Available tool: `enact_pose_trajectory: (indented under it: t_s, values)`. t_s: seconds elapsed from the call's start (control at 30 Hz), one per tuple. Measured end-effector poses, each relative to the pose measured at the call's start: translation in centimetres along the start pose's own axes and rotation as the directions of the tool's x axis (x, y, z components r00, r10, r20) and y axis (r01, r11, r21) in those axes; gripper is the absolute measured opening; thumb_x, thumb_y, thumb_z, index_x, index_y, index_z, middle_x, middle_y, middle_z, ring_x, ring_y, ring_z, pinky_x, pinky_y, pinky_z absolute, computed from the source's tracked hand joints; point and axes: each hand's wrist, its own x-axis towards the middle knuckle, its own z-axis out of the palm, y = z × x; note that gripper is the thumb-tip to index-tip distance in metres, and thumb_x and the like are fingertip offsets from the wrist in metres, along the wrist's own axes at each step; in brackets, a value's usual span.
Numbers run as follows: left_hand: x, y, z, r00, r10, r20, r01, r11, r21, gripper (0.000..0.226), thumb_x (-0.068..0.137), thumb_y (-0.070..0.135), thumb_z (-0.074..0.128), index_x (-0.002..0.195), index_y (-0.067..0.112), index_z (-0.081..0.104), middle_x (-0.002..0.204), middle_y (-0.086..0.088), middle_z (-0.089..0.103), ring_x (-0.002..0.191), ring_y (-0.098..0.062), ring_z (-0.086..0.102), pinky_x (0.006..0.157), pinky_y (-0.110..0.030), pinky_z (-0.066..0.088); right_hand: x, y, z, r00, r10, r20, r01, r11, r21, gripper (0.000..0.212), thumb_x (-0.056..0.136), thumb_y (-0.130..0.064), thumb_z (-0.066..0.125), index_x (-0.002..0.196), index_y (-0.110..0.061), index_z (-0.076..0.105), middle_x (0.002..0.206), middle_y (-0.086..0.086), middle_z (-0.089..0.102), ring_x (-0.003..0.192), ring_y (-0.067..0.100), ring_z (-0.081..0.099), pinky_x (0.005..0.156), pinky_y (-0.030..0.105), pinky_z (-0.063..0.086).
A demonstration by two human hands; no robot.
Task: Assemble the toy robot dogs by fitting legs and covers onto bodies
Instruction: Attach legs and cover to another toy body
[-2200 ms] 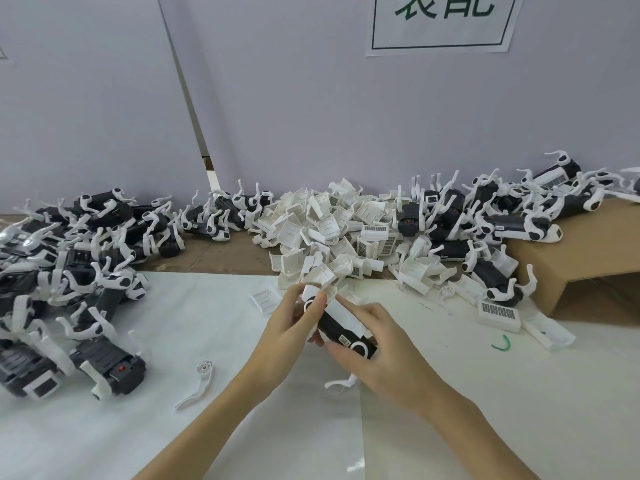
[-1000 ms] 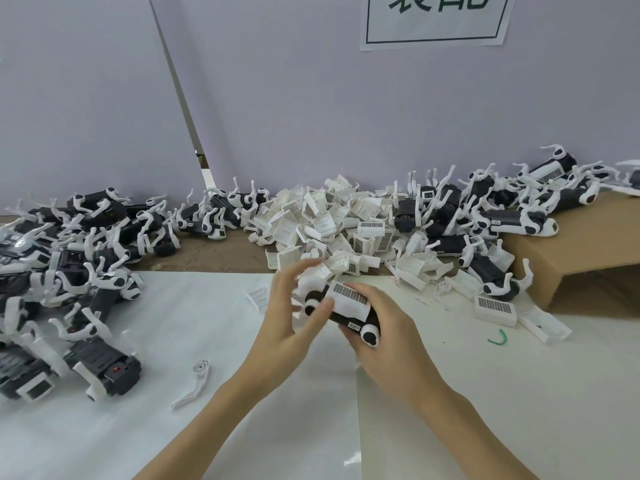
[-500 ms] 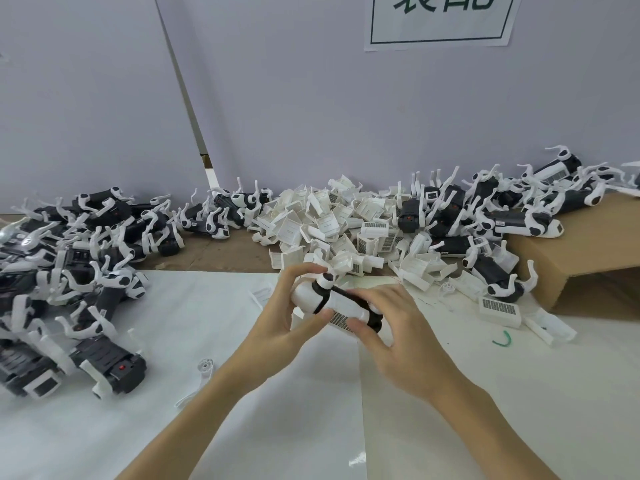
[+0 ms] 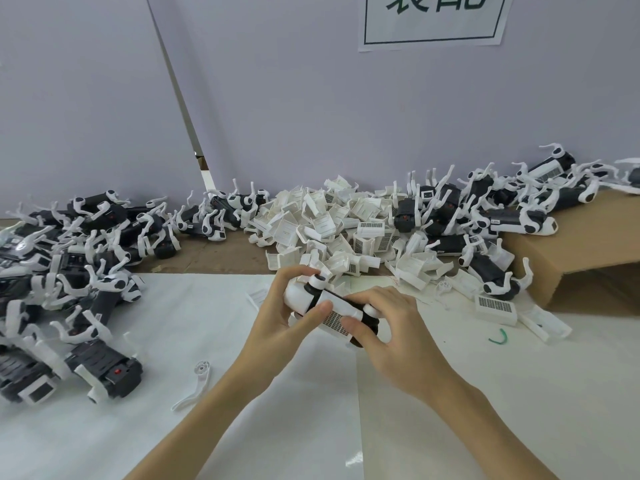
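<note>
Far left I see a heap of dogs (image 4: 79, 258), black bodies w/ white legs sticking up, spilling from the brown table edge onto the white sheet (image 4: 194, 306). Nearest one, a black body (image 4: 104, 370) w/ a red dot, lies at the heap's front edge. Just right of it a loose leg (image 4: 194, 384) lies flat on the sheet, touching nothing.

Center: left hand (image 4: 277, 323) grips the white rounded end of the dog (image 4: 329, 311) being built, fingers curled over the top, thumb pressed on the barcode side. The dog is held up off the sheet btwn both hands, tilted, left end higher. White cover (image 4: 341, 308) sits along its body; can't tell if fully seated. Right hand (image 4: 391, 330) holds the other end, thumb and fingers curled round the black part by a white joint knob.

Behind the hands, a pile of covers (image 4: 332, 226) against the wall, some w/ barcode labels. Above, a paper sign (image 4: 433, 19) on the wall, cut off by the frame.

Right: more dogs (image 4: 491, 206) piled, some resting on a cardboard box (image 4: 585, 251). One cover (image 4: 495, 308) w/ barcode lies alone near the box. A small green bit (image 4: 498, 338) lies on the sheet, well apart from the hands.
</note>
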Motion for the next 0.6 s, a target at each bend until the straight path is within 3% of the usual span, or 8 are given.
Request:
enact_pose_trajectory:
  t_s: [0.1,0.17,0.23,0.37,0.6]
  values:
    - [0.0,-0.5,0.6,0.997,-0.022,-0.071,0.024,0.999,0.028,0.048,0.091,0.047,0.077,0.134,0.034,0.058,0.11,-0.006,0.069,0.102,-0.031,0.068,0.089,-0.039,0.057,-0.1,0.2,0.3,0.985,0.119,0.124,-0.127,0.99,0.061,0.035,0.09,-0.062,0.066,0.118,-0.041,0.064,0.107,-0.029,0.066,0.113,0.006,0.055,0.103,0.034,0.042]
    - [-0.2,-0.8,0.8,0.998,-0.02,-0.065,0.025,0.997,0.077,0.045,0.092,0.045,0.075,0.134,0.037,0.059,0.107,0.001,0.068,0.096,-0.017,0.068,0.085,-0.029,0.054,-0.2,0.4,0.4,0.967,0.181,0.179,-0.202,0.973,0.109,0.041,0.084,-0.056,0.078,0.119,-0.04,0.064,0.105,-0.018,0.071,0.108,0.011,0.063,0.095,0.031,0.05]
    - [-0.2,-0.8,0.4,1.0,-0.013,0.01,0.012,0.993,0.118,0.047,0.096,0.041,0.074,0.139,0.038,0.055,0.103,0.002,0.069,0.096,-0.013,0.067,0.087,-0.023,0.053,-0.2,0.5,0.3,0.96,0.21,0.184,-0.246,0.949,0.2,0.038,0.083,-0.044,0.085,0.115,-0.038,0.066,0.096,-0.013,0.074,0.097,0.009,0.07,0.083,0.021,0.054]
    - [-0.2,-0.3,-0.3,0.996,-0.011,0.087,0.001,0.993,0.12,0.048,0.098,0.031,0.071,0.143,0.034,0.055,0.109,0.001,0.07,0.101,-0.015,0.067,0.09,-0.025,0.053,-0.1,0.4,0.2,0.954,0.237,0.183,-0.279,0.925,0.258,0.036,0.083,-0.036,0.087,0.113,-0.037,0.068,0.093,-0.017,0.073,0.093,0.004,0.07,0.084,0.008,0.048]
    - [0.1,0.1,-0.3,0.999,0.013,0.043,-0.017,0.994,0.103,0.041,0.098,0.027,0.073,0.137,0.026,0.061,0.119,0.0,0.069,0.106,-0.019,0.068,0.09,-0.028,0.055,0.0,-0.3,0.0,0.946,0.275,0.175,-0.316,0.903,0.292,0.033,0.084,-0.033,0.086,0.111,-0.038,0.067,0.088,-0.015,0.072,0.086,0.006,0.071,0.075,0.013,0.052]
